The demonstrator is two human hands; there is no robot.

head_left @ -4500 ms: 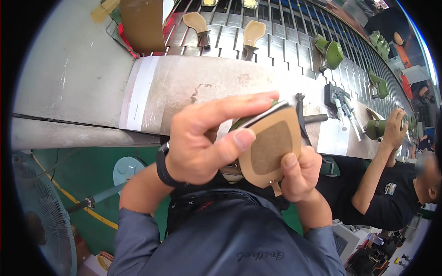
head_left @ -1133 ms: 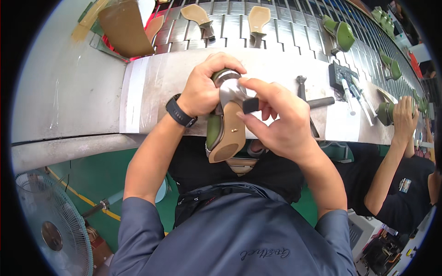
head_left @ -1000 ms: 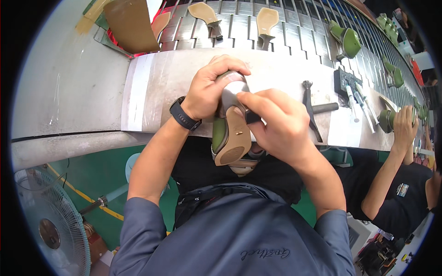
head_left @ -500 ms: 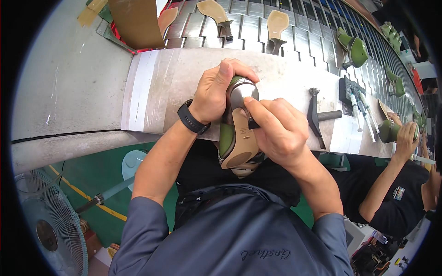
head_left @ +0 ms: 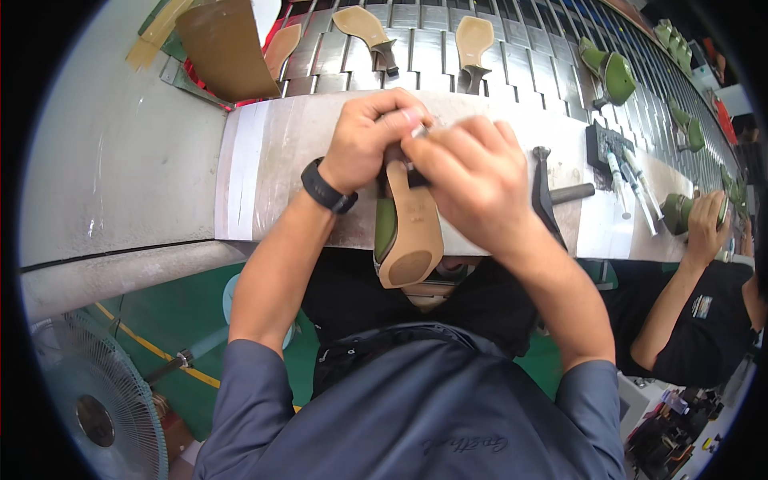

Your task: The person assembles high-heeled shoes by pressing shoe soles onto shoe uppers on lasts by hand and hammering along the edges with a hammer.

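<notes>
A shoe with a tan sole (head_left: 412,240) and a green upper (head_left: 386,224) lies sole up, its toe pointing toward me over the table's near edge. My left hand (head_left: 372,140) is closed around its far, heel end. Right beside it, my right hand (head_left: 476,176) is closed in a pinch and smeared by motion. The fingertips of both hands meet over the heel end, where a small pale bit shows between them. What the right fingers pinch cannot be made out. A dark piece shows beneath the right hand, beside the sole's narrow part.
A hammer (head_left: 544,188) lies right of my hands. Beyond it, several syringes (head_left: 628,180) lean on a black block (head_left: 602,146). More tan-soled and green shoes (head_left: 618,78) rest on the metal conveyor (head_left: 424,50). At right, a co-worker's hand (head_left: 706,224) holds a green shoe. A fan (head_left: 100,408) stands lower left.
My right hand has moved away from me, up to the heel end, and blurred. The left thumb has come down to the right fingertips. The shoe's silver rounded heel end is now hidden.
</notes>
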